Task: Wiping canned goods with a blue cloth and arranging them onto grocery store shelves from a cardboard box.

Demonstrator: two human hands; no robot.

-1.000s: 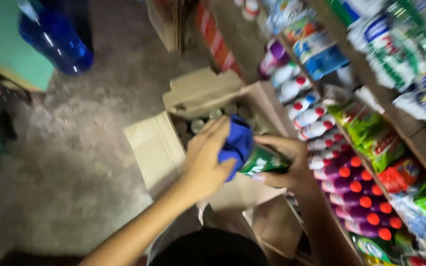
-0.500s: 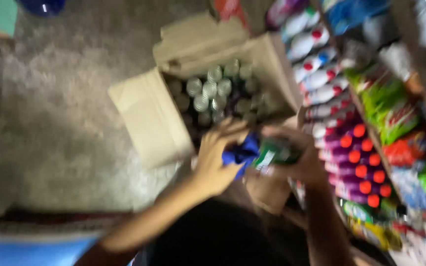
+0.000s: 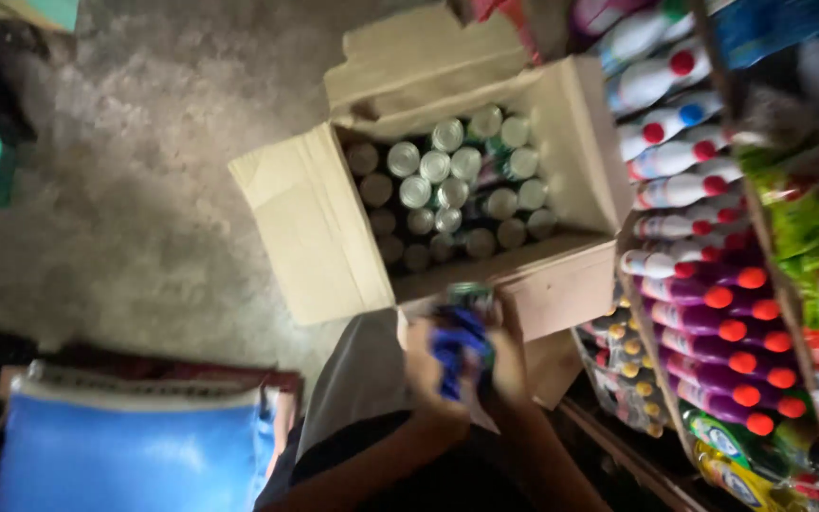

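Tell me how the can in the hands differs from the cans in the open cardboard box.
The green can in the hands is held above the knees, wrapped partly in a blue cloth; the metal-topped cans in the box are bare. The held can is single and blurred; the boxed cans stand upright in packed rows inside the open cardboard box. The left hand and right hand grip the one; nothing touches the others. All look similar in size.

Matt brown cardboard box (image 3: 310, 223) holds shiny metal cans (image 3: 447, 194). The floor (image 3: 144, 190), upper left, is rough grey concrete. Glossy plastic bottles (image 3: 703, 284) at right. The blue cloth (image 3: 457, 346) looks soft and matt.
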